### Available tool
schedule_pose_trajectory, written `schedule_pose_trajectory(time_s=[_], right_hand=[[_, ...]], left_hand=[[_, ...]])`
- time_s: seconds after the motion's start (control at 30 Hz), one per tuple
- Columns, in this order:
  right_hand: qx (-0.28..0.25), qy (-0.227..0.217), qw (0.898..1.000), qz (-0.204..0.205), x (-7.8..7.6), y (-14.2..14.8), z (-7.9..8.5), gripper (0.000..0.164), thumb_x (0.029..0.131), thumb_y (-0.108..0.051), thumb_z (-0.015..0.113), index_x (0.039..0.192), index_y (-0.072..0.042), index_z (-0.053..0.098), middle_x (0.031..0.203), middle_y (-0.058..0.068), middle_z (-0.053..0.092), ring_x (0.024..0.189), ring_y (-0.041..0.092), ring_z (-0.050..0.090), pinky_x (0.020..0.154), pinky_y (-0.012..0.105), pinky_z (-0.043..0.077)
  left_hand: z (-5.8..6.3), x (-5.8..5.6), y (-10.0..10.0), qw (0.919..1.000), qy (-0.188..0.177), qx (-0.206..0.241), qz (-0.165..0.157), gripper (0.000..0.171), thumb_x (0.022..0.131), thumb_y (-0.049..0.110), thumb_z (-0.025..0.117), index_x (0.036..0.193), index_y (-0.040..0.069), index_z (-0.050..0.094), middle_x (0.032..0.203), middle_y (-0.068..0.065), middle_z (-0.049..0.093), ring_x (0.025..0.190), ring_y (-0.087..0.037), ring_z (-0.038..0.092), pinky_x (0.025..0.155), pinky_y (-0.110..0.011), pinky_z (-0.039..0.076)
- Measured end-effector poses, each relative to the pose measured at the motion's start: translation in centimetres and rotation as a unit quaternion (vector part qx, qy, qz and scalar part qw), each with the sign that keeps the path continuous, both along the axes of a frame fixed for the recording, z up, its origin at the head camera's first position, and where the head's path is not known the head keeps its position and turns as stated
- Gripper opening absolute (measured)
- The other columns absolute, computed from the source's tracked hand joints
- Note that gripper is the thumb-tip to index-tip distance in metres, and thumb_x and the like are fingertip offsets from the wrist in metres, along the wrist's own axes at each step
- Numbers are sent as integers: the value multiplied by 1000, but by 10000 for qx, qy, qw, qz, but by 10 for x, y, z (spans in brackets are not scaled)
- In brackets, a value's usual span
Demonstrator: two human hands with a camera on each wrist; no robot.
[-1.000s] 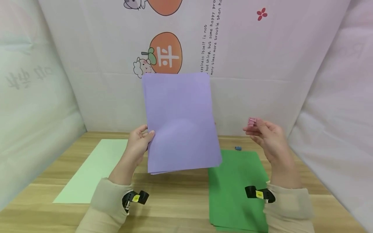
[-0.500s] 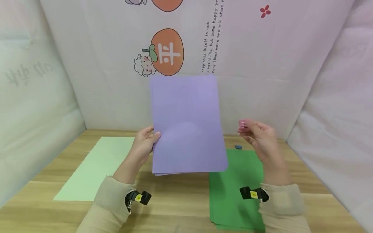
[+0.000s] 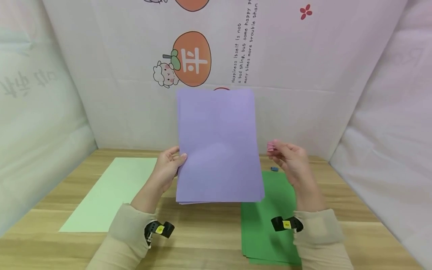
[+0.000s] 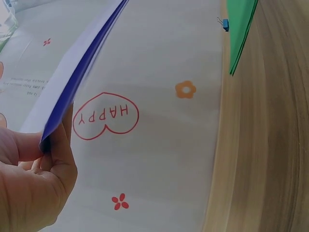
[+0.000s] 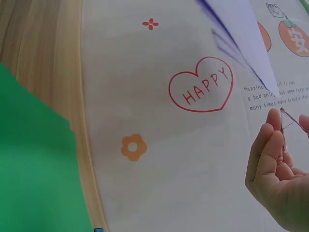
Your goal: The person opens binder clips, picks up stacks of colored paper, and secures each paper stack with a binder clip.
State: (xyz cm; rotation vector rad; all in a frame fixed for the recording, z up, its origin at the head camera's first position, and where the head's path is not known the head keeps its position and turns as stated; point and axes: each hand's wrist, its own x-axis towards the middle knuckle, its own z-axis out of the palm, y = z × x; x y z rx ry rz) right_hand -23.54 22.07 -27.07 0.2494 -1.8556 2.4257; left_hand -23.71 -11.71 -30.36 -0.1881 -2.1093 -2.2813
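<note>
My left hand (image 3: 168, 167) pinches the left edge of several stacked purple sheets (image 3: 217, 146), held upright above the table, thumb on the near face. In the left wrist view the fingers (image 4: 62, 157) lie behind the sheets, whose edges are slightly spread. Just right of the sheets, my right hand (image 3: 294, 165) pinches a pink binder clip (image 3: 271, 146) by its handles between thumb and fingers. In the right wrist view the clip (image 5: 285, 126) stands close to the sheets' edge, apart from it.
A stack of green sheets (image 3: 270, 232) lies at right on the wooden table (image 3: 202, 240). A blue binder clip (image 3: 274, 169) is at its far edge; whether it clamps the stack I cannot tell. Pale green paper (image 3: 111, 195) lies at left. White printed cloth (image 3: 287, 67) walls the back.
My right hand has moved left with the pink binder clip, nearer the purple sheets. The sheets have shifted slightly right in my left hand's grip and stand straighter.
</note>
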Motion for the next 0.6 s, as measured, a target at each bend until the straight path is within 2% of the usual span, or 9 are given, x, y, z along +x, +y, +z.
schedule_pose_trajectory(time_s=[0.3,0.6], right_hand=[[-18,-116,9999,38,-5,-1,-4,16,87,-24,65,86,-9,69,78,0,69,69,11,64,66,15,52],[339,-189,9992,69,-7,-5,-6,15,87,-24,64,84,-11,69,80,-2,69,72,10,63,69,17,52]], left_hand=[[-3,-1,2,9999,-17,-80,-84,35,96,7,46,131,3,47,96,-5,70,78,-10,67,69,-26,56],[-6,-2,4,9995,19,-308,-97,34,96,7,48,130,5,49,106,-14,68,82,-12,67,72,-28,55]])
